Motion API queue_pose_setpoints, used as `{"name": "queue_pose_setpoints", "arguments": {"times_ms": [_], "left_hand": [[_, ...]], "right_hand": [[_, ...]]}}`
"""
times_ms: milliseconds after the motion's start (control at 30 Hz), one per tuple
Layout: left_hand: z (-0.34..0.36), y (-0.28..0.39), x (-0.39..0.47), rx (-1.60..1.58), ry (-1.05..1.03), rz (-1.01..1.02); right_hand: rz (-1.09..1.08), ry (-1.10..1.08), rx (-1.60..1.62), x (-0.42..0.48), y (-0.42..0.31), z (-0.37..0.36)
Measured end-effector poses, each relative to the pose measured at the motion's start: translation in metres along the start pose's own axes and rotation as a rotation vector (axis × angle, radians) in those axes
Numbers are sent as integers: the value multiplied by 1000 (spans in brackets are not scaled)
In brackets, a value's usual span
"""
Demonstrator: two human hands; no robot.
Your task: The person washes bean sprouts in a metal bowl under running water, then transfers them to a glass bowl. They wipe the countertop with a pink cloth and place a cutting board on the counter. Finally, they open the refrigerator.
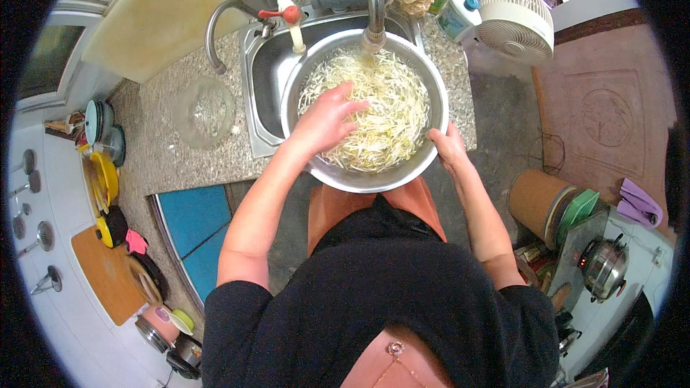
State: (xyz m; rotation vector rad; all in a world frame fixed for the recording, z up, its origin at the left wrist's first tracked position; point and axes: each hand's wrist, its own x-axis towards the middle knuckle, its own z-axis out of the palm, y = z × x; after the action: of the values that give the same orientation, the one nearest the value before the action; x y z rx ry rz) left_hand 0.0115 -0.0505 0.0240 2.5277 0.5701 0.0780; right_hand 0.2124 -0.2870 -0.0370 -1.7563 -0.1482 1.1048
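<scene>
A wide stainless steel basin (439, 98) sits over the right part of the sink, its near rim jutting past the counter's front edge. Bean sprouts (385, 123) fill it, lying in water. My left hand (331, 118) reaches over the basin's left side, fingers spread at the top of the sprouts; I see nothing gripped in it. With thumb over the rim, my right hand (448, 145) holds the basin at its lower right edge. The main faucet (374, 5) points down into the basin at the back. Water appears to fall from its mouth.
The steel sink (265, 72) shows left of the basin, with a red-handled tap (291, 15) and a curved spout (211, 37) behind. A translucent round bowl or lid (204, 112) lies on the granite counter (161, 164). Bottles (459, 18) and a fan (515, 24) stand at the back right.
</scene>
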Motion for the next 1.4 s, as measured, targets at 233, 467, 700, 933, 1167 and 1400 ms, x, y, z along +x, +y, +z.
{"name": "queue_pose_setpoints", "arguments": {"times_ms": [233,467,700,933,1167,1400], "left_hand": [[-73,-19,88,-594,462,-144],[-70,-73,215,-734,581,-547],[-50,-60,273,-297,964,-801],[-55,-54,283,-185,809,-593],[-70,-96,297,-225,336,-236],[-43,-17,144,-288,669,-74]], "right_hand": [[-65,-25,87,3,18,-4],[-54,-45,66,5,22,-4],[-20,-65,80,-1,13,-4],[-12,-36,99,-2,14,-7],[5,-44,71,3,18,-9],[23,-57,96,-1,6,-6]]}}
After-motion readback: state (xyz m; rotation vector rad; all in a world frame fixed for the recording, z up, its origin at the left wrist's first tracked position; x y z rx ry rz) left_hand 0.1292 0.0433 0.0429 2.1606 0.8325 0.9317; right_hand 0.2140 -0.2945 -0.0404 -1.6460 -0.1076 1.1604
